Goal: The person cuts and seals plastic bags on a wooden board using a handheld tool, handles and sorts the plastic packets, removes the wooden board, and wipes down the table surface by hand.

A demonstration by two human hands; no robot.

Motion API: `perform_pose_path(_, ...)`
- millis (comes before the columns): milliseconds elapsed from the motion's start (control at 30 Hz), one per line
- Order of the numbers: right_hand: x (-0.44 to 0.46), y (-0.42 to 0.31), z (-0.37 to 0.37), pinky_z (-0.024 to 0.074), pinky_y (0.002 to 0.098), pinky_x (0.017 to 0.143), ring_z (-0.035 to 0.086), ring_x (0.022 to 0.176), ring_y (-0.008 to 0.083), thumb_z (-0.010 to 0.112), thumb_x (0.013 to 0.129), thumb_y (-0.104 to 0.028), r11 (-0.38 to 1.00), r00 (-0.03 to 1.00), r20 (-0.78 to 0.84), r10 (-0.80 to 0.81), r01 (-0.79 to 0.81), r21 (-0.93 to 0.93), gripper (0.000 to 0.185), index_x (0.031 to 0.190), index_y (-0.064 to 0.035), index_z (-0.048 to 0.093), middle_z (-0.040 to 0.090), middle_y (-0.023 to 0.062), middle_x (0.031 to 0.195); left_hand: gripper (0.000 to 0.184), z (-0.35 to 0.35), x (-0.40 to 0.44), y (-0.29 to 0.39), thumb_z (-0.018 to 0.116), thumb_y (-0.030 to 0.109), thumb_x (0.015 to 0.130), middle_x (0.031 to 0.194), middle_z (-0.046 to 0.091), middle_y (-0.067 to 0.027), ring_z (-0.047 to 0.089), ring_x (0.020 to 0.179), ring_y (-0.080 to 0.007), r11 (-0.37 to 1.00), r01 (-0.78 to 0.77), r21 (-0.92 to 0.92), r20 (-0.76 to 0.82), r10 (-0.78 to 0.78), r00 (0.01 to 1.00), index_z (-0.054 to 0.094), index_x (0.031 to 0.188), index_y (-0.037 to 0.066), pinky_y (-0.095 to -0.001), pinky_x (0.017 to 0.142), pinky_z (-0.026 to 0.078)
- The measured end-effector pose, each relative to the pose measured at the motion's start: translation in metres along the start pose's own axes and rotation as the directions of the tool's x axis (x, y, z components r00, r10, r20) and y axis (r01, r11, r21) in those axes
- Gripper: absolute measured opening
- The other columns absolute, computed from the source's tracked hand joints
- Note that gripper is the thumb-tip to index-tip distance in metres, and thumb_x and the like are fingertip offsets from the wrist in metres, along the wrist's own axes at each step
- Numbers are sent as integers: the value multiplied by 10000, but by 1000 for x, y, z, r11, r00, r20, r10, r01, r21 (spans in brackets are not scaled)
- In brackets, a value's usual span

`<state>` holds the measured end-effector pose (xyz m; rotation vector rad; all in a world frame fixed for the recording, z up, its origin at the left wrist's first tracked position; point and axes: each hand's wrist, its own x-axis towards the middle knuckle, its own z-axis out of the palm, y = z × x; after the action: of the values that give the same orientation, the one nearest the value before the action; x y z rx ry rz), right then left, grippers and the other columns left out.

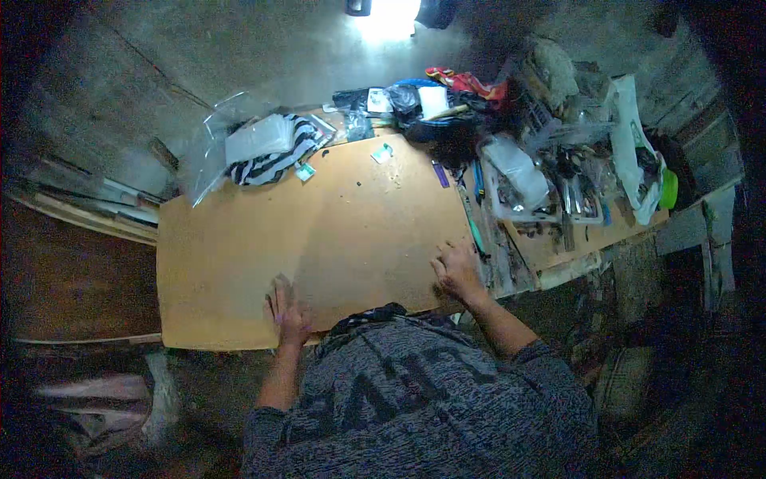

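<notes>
My left hand (288,313) rests at the near edge of a tan wooden board (239,239), its fingers stretched out and apart. Toward the board's right edge, my right hand (457,273) lies with its fingers somewhat bent and apart, holding nothing that I can see. Just beyond the right hand is a green, thin tool or pen (476,236). A small purple object (440,174) lies farther up along that side. Two small green-and-white packets (383,153) (306,172) sit near the far edge.
At the far left lies a zebra-striped bag (275,164) with clear plastic on it. Dark bags and a red wrapper (471,83) are heaped at the back. On the right stands a plastic tray (519,211) of metal items beside a white bag (630,152). A bright lamp (387,16) shines above.
</notes>
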<state>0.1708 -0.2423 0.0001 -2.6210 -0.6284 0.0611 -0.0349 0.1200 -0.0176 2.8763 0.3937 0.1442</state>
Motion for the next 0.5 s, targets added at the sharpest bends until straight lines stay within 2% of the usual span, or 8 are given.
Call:
perform_pose_path(67, 6, -11, 23, 358, 474, 1012, 417, 1208, 402, 658, 791, -332, 997, 989, 143, -34, 23, 77, 576, 1275, -65, 494, 429, 245, 1313, 642, -14, -20, -2, 532, 343, 862, 1530, 133, -152, 57, 1414, -363, 955, 287, 77, 76, -292, 953, 309, 1444, 189, -542, 1126, 38)
perform_pose_path(200, 23, -34, 50, 281, 527, 1057, 344, 1287, 397, 581, 837, -457, 929, 915, 162, -370, 369, 36, 638, 1353, -114, 429, 353, 252, 1391, 601, -34, -56, -13, 450, 410, 924, 1537, 120, -139, 55, 1417, -353, 900, 414, 136, 19, -421, 907, 255, 1465, 236, -557, 1117, 25)
perform_pose_path(267, 37, -35, 68, 226, 567, 1071, 267, 1343, 384, 495, 857, -550, 828, 790, 290, -541, 561, 17, 693, 1396, -134, 366, 282, 237, 1447, 583, -47, -76, -5, 342, 493, 959, 1536, 125, -132, 70, 1414, -357, 766, 634, 104, 17, -639, 769, 219, 1475, 253, -579, 1106, 32)
perform_pose_path(300, 47, -37, 65, 226, 567, 1071, 267, 1343, 384, 495, 857, -550, 820, 779, 295, -553, 572, 24, 693, 1396, -134, 366, 282, 237, 1447, 598, -9, -110, -40, 277, 548, 956, 1533, 141, -129, 87, 1411, -361, 770, 621, 146, -140, -605, 784, 195, 1479, 270, -600, 1096, 50)
perform_pose_path(367, 80, -42, 46, 205, 542, 1088, 235, 1363, 370, 467, 858, -578, 925, 953, 270, -135, 219, -310, 736, 1426, -135, 311, 252, 224, 1470, 593, -6, -145, -47, 289, 535, 959, 1535, 131, -128, 78, 1413, -360, 705, 696, 134, -155, -679, 717, 193, 1480, 269, -601, 1096, 58)
perform_pose_path(400, 96, -38, 49, 205, 542, 1088, 235, 1363, 370, 467, 858, -578, 922, 946, 285, -154, 242, -303, 736, 1426, -135, 311, 252, 224, 1470, 588, -6, -160, -45, 301, 522, 962, 1537, 122, -127, 68, 1414, -359, 644, 756, 118, -169, -737, 654, 192, 1480, 268, -602, 1095, 66)
perform_pose_path(467, 124, -32, 62, 158, 517, 1105, 160, 1381, 405, 460, 889, -543, 984, 1000, 20, 9, -5, -177, 711, 1450, -153, 259, 178, 234, 1493, 581, -10, -189, -37, 326, 502, 963, 1544, 86, -120, 47, 1414, -365, 580, 813, 48, -133, -803, 581, 185, 1480, 278, -615, 1088, 62)
perform_pose_path(500, 127, -42, 61, 158, 517, 1105, 160, 1381, 405, 460, 889, -543, 985, 999, 37, -6, 12, -171, 711, 1450, -153, 259, 178, 234, 1493, 576, -8, -206, -36, 341, 487, 963, 1546, 73, -118, 42, 1414, -369, 520, 853, 30, -102, -848, 520, 182, 1479, 287, -620, 1086, 60)
